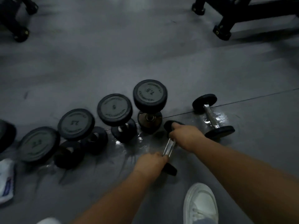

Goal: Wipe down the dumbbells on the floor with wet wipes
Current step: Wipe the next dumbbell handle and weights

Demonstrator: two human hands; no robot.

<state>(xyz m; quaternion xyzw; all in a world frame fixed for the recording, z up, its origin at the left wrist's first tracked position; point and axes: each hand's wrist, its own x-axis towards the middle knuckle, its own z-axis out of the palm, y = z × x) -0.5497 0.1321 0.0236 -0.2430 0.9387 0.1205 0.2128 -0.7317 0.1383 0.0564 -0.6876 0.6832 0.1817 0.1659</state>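
Note:
A small dumbbell with a chrome handle and black heads lies tilted on the grey floor between my hands. My left hand grips its near end. My right hand grips its far end by the upper head. No wipe shows in either hand. Another small dumbbell lies on a wet patch to the right. Several larger dumbbells stand on end in a row, marked 7.5 and 5, with two more to the left. A white wet wipes pack lies at the left edge.
Black equipment frames with feet stand at the top left and top right. My white shoe rests on the floor at the bottom right. Wet streaks shine on the floor near the dumbbells.

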